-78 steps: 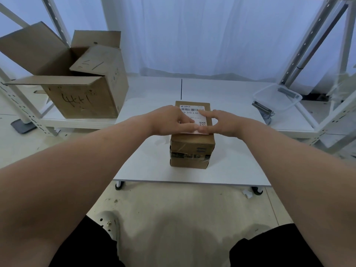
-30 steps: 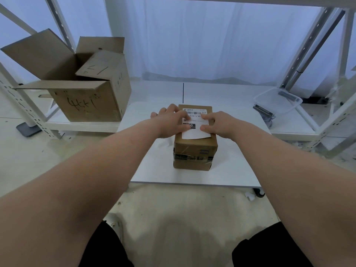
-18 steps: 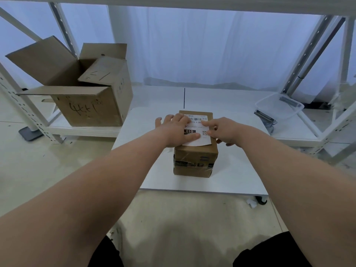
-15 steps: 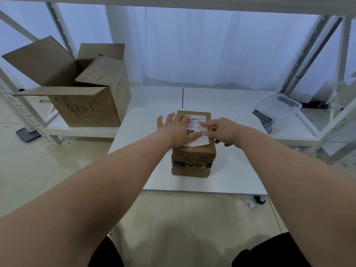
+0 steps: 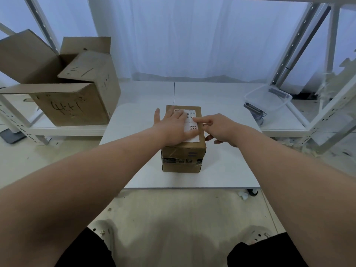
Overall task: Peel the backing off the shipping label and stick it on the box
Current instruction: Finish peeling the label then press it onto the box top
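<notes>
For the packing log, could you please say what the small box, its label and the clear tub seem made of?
Small box: matte brown cardboard, with shiny tape across its front. Label: white paper, seemingly matte, with black print. Tub: apparently clear plastic, with see-through walls.

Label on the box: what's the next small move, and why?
Probably slide the index finger of the right hand down the right edge of the shipping label toward the near corner. The left hand lies flat on it atop the box, and that near-right strip is uncovered.
</notes>
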